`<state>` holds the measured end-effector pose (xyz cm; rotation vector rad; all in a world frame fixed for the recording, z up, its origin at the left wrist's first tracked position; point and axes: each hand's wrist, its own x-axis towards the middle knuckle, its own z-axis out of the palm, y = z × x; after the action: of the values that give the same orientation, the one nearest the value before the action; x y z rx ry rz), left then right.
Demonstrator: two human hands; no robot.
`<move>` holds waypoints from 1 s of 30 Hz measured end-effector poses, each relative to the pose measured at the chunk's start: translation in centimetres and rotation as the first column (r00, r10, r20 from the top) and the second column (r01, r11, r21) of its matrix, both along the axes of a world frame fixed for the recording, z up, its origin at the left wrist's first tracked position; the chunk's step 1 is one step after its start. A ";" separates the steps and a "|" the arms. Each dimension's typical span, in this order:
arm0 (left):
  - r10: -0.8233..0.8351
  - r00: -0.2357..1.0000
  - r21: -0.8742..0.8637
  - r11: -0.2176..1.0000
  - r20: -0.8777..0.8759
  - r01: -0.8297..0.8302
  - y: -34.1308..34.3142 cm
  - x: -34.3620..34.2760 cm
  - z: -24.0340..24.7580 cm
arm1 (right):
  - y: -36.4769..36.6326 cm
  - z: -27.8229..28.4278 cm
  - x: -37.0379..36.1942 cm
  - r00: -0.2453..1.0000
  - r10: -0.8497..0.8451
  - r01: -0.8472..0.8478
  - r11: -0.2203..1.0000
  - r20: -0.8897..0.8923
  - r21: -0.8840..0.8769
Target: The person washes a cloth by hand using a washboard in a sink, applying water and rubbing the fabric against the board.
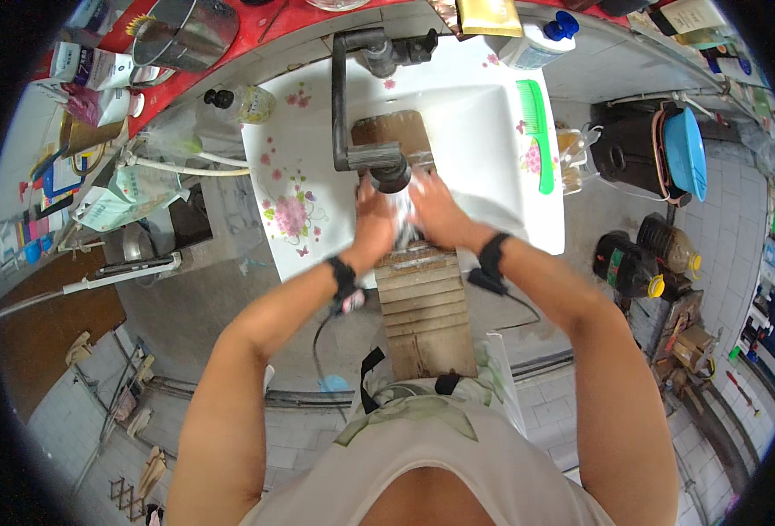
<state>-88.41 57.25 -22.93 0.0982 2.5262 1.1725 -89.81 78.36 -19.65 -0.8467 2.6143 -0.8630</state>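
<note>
Both hands meet under the black metal faucet spout [385, 172], over the white ceramic sink with pink flower prints [295, 188]. The left hand [375, 219] and the right hand [433, 210] press around a wet, whitish, blurred piece of cloth or foam [405, 212] held between them; what it is exactly cannot be told. The left fingers curl in toward it, the right fingers wrap its other side, so both sets look closed on it. Each wrist wears a black band, and thin cables run back from them along the forearms.

Just below the hands, toward 6 o'clock, a ribbed brown wooden washboard [424, 307] slopes from the basin toward the person's body. At 3 o'clock from the hands a green plastic comb [538, 131] lies on the sink rim. Toward 1 o'clock stands a white plastic bottle with a blue cap [538, 42]. Toward 10 o'clock a clear bottle with a black pump top [242, 103] lies tilted, and beyond it a steel pot [190, 31] stands on the red desk [273, 26]. Far out at 3 o'clock a blue lid [685, 151] leans on a dark pot, with yellow-capped oil bottles [659, 254] on the floor below it.
</note>
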 end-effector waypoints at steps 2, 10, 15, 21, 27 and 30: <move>0.043 0.994 -0.128 0.990 -0.101 -0.056 -3.0 -4.1 -3.4 | -3.2 -0.4 -4.5 0.998 -0.036 0.040 0.998 -0.054 0.058; -0.056 0.998 -0.073 0.996 -0.011 0.055 1.1 -2.6 3.5 | 2.0 -0.2 -3.6 0.969 -0.069 0.089 0.993 0.237 -0.075; -0.082 0.995 -0.014 0.997 -0.065 0.081 0.6 1.1 6.6 | 3.4 6.7 -10.1 0.851 -0.446 0.484 0.871 0.277 -0.083; -0.006 0.990 0.073 0.997 -0.141 0.016 -0.7 1.8 4.5 | 2.9 7.6 -23.0 0.856 -0.430 0.428 0.901 -0.286 -0.074; 0.000 0.999 0.038 0.999 -0.033 0.001 0.4 0.2 2.5 | 3.8 5.3 -25.6 0.799 -0.146 0.320 0.924 -0.583 0.207; 0.002 0.999 0.040 0.999 -0.032 -0.001 -0.6 -0.3 0.5 | 3.6 5.7 -25.9 0.816 -0.194 0.312 0.941 -0.545 0.132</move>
<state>-88.74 56.68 -22.41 0.1262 2.5315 1.2321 -115.67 82.00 -14.00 -0.7641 3.2893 -0.4172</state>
